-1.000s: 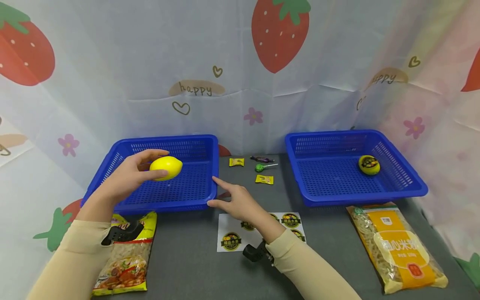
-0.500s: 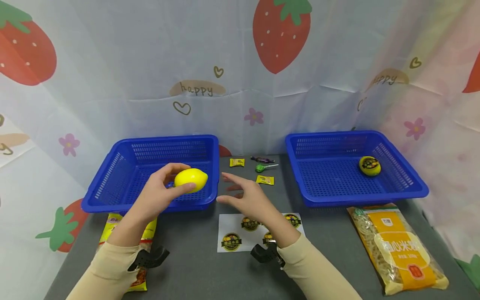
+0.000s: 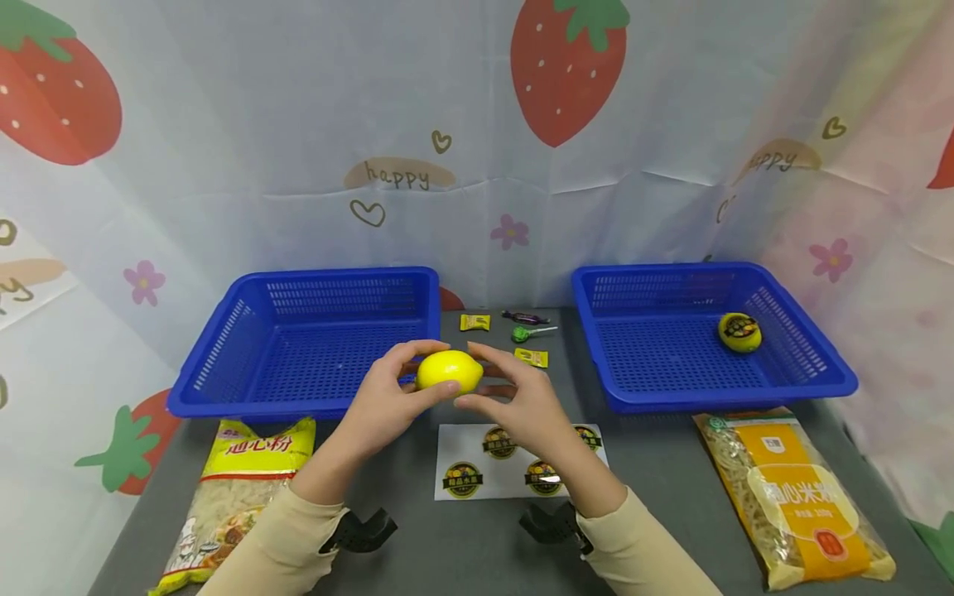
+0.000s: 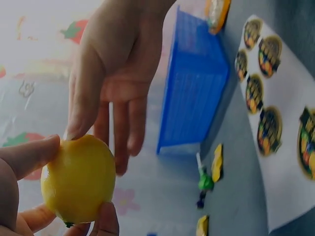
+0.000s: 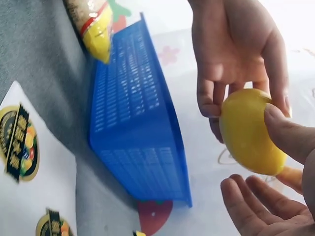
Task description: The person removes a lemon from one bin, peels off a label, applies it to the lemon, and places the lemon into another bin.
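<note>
In the head view my left hand (image 3: 389,389) grips a yellow lemon (image 3: 450,371) in front of the left basket, above the sheet of stickers (image 3: 477,480). The thumb lies on the near side. My right hand (image 3: 522,406) comes to the lemon's pointed end, its fingers extended and spread. In the right wrist view the right thumb (image 5: 285,130) is against the lemon, while several of its fingers stand apart from the peel. The sheet is white, with round black-and-gold fruit labels. Part of it is hidden behind my right forearm.
A blue basket (image 3: 298,410) stands at left. Another blue basket (image 3: 730,396) at right holds a yellow fruit (image 3: 740,332) bearing a label. Between them lie wrapped candies (image 3: 532,358) and a green lollipop (image 3: 520,334). Noodle packs (image 3: 808,505) lie at right and left (image 3: 246,476).
My left hand has carried the lemon rightward from over the left basket to the middle. My right hand has left the basket's rim and come to the lemon.
</note>
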The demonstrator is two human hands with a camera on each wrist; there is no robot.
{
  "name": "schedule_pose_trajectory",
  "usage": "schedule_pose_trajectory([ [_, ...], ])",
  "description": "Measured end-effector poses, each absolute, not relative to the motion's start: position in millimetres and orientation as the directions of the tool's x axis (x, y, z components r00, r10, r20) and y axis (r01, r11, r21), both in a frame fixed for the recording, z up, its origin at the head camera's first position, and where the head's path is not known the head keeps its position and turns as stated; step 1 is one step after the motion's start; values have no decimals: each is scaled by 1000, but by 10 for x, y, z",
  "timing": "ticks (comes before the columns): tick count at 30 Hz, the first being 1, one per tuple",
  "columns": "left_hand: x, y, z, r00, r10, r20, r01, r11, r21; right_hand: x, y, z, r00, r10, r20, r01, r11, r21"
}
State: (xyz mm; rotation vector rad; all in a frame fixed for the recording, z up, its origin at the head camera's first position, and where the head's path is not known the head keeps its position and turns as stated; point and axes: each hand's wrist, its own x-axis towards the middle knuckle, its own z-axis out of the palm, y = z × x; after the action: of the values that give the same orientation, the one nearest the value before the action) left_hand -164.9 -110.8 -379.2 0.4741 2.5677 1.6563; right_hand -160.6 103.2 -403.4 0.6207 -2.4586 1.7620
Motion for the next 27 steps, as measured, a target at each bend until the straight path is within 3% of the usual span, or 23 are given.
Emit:
schedule_pose_trajectory([
  [11,-1678,-816,-3935,-928,364,84,171,212,962,-1602,1381,-4108,-935,-229,270,-322,235,-917],
  [20,-1761,-530,-4187,-951,298,80,181,330,926,-1679,1603,-4239,-967,-194,164,-223,335,-916],
  [27,-1870,-373,-4454,-969,245,11,119,434,893,-1785,1615,-4470,-984,-159,81,-143,429,-892],
])
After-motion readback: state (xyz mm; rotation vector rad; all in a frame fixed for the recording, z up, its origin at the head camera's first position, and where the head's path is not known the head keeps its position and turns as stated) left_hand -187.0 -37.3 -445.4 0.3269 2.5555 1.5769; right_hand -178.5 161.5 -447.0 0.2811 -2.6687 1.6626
